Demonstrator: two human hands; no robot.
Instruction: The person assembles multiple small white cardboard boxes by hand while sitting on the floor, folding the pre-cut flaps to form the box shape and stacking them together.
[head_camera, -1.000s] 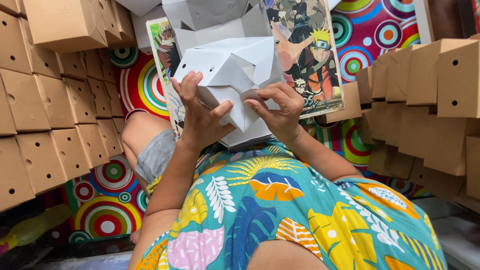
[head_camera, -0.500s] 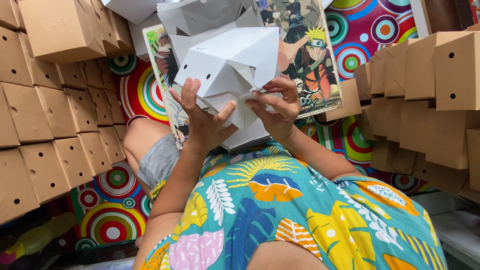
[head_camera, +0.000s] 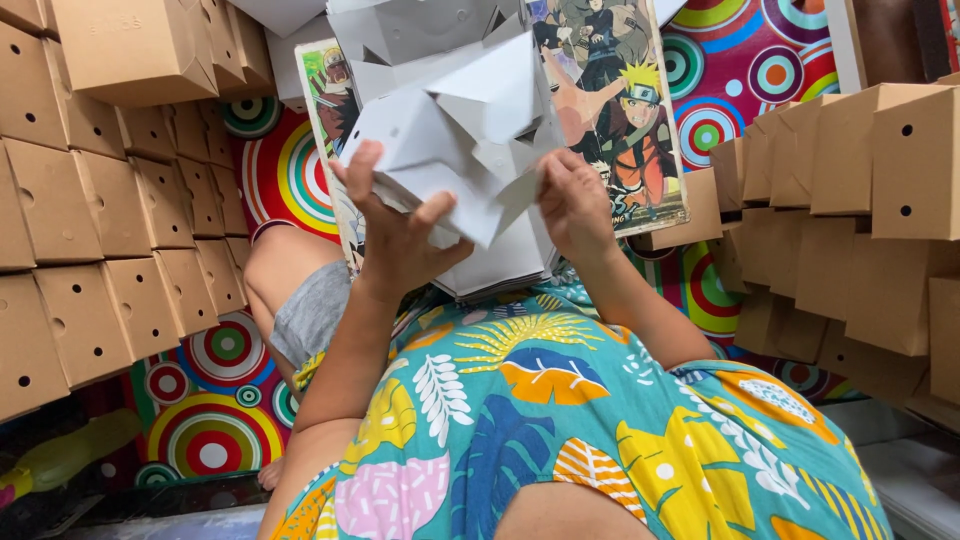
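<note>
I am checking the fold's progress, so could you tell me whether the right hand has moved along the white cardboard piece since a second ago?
Yes. The right hand has moved up the white cardboard piece, nearer the cartoon poster.

My left hand (head_camera: 395, 235) is covering the lower edge of the white box (head_camera: 460, 130), and my right hand (head_camera: 575, 200) is blocking its right corner, so I'm not seeing how those flaps are sitting. The box is also hiding the middle of the cartoon board (head_camera: 615, 120). The brown boxes (head_camera: 100, 200) are getting cut off at the left and top edges, and the right stack (head_camera: 880, 200) is running out of frame too.
</note>
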